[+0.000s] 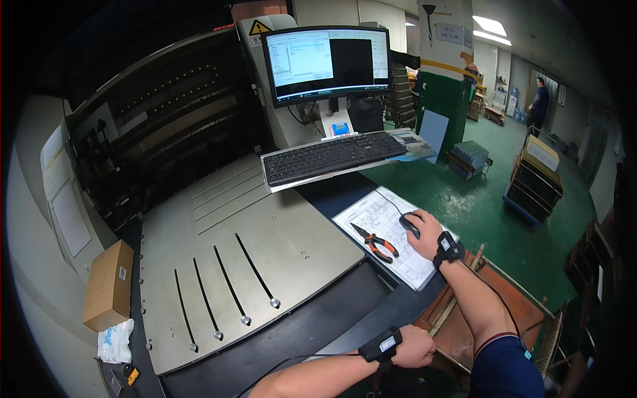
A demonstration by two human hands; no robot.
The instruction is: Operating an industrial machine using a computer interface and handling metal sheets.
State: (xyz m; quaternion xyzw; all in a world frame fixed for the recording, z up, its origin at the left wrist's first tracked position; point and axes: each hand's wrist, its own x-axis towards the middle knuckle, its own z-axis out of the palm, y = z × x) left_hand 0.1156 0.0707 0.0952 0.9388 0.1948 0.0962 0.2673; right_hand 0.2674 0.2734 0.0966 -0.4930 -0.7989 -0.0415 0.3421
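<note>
My right hand (426, 235) rests over a black computer mouse (409, 225), fingers curved round it. The mouse lies on printed paper sheets (415, 267) at the bench's right edge. Just left of it on the sheets are pliers (375, 243) with orange and black handles, apart from my hand. My left hand (414, 347) is closed in a loose fist near the lower edge, with nothing showing in it. Both wrists wear black strapped devices with cables. Beyond, a black keyboard (332, 159) sits on a shelf under a lit monitor (328, 65) showing a file window.
A metal machine table (259, 255) with slots and round knobs fills the left. A cardboard box (109, 286) and white packet (116, 341) stand beside it. A reddish cart (491, 302) is below my right arm. Loaded trolleys (534, 176) and a person (539, 103) are farther right.
</note>
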